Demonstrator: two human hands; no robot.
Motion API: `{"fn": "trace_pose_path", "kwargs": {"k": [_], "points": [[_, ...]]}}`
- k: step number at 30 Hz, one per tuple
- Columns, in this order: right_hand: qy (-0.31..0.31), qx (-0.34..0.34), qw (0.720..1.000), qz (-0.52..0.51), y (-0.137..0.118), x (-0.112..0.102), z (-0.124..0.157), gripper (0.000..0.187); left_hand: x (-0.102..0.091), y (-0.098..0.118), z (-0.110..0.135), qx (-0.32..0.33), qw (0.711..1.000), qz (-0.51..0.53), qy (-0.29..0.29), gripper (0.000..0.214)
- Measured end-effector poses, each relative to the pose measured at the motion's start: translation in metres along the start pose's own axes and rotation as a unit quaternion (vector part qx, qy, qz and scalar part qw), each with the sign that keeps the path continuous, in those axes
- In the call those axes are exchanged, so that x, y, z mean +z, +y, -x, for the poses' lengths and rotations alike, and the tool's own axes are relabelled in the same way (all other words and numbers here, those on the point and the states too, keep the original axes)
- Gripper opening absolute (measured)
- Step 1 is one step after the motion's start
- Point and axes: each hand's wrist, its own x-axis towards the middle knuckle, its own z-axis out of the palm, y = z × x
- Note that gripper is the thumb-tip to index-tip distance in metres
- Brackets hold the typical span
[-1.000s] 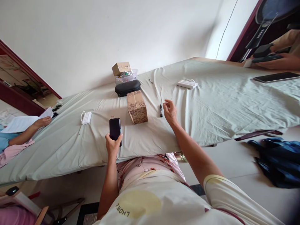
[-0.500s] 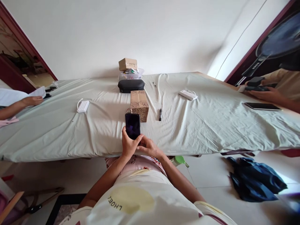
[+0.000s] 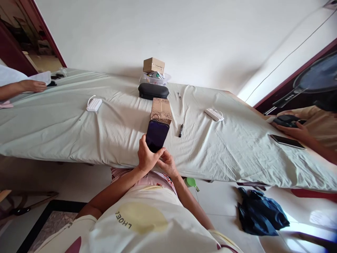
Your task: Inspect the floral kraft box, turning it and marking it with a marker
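A smartphone (image 3: 157,135) with a dark screen is held upright over the front of the table. My left hand (image 3: 147,155) wraps round its lower left side, thumb across the bottom. My right hand (image 3: 168,163) is closed at the phone's lower right corner, fingers partly hidden behind it. A ring shows above the phone's top edge. Just behind the phone stands a cardboard box (image 3: 161,107) with dark line drawings, its front partly covered by the phone. A black marker (image 3: 180,130) lies to the right of the phone on the cloth.
Behind the box are a black case (image 3: 153,91) and a plastic basket (image 3: 168,78) with a small carton (image 3: 154,65) on top. White power strips (image 3: 94,104) (image 3: 213,115) lie left and right. People's hands (image 3: 33,85) (image 3: 295,130) work at both table ends, near a tablet (image 3: 287,141).
The view has tilted and shifted. The phone has turned clockwise and now covers more of the box's front. Both hands keep their hold. The co-worker's hands at right have changed position on the dark object.
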Motion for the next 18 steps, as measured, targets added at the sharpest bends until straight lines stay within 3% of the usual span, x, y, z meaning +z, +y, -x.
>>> {"fn": "trace_pose_path", "kwargs": {"k": [10,15,18], "points": [[0.052,0.000,0.998,0.025,-0.002,0.001,0.004,0.044,0.002,0.005,0.004,0.003,1.000,0.013,0.007,0.097],[0.022,0.037,0.999,0.001,0.000,0.000,0.002,0.046,0.002,-0.001,0.002,-0.025,0.999,0.020,0.008,0.095],[0.007,0.055,0.998,-0.029,-0.005,0.000,0.000,0.058,-0.004,-0.014,-0.014,-0.037,0.999,0.000,0.027,0.096]]}}
